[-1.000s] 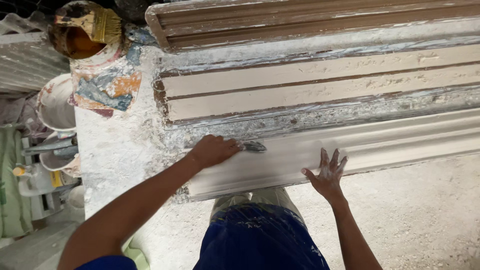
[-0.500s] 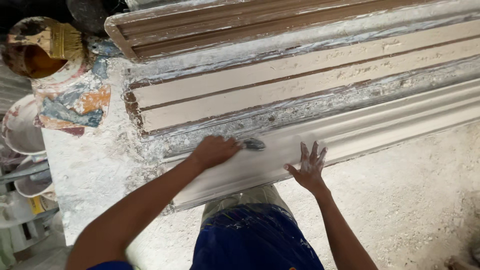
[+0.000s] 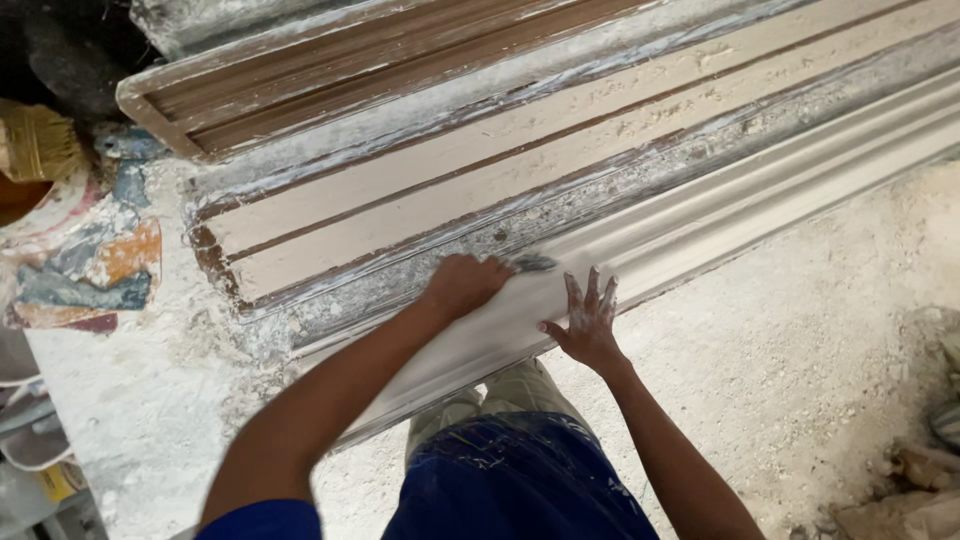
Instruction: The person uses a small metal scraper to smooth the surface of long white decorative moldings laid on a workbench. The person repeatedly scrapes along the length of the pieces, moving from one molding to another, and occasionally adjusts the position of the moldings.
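At the near edge of the plaster-crusted surface [image 3: 130, 400]: left hand [image 3: 462, 285] closed in a grip on a small dark tool [image 3: 533, 263], likely a scraper or sanding pad, only its tip showing past the fingers; tool tip pressed on the upper edge of the long white cornice moulding [image 3: 720, 215]. Right hand [image 3: 588, 322] just beside it, fingers spread, palm flat on the moulding face, holding nothing.

Moulding lies lengthwise along the surface edge, running up to the right. Its profile reads clean and even along the visible length; work looks well along, finishing pass by my judgement, stretch under the hands not yet checked.

Behind it: flat plaster strips [image 3: 520, 170] in a smeared mould bed, then a brown wooden profile mould [image 3: 380, 70]. Far left, a paint-stained bucket [image 3: 85, 260] and a yellow brush [image 3: 40, 140]. Floor [image 3: 820, 380] dusted with plaster crumbs
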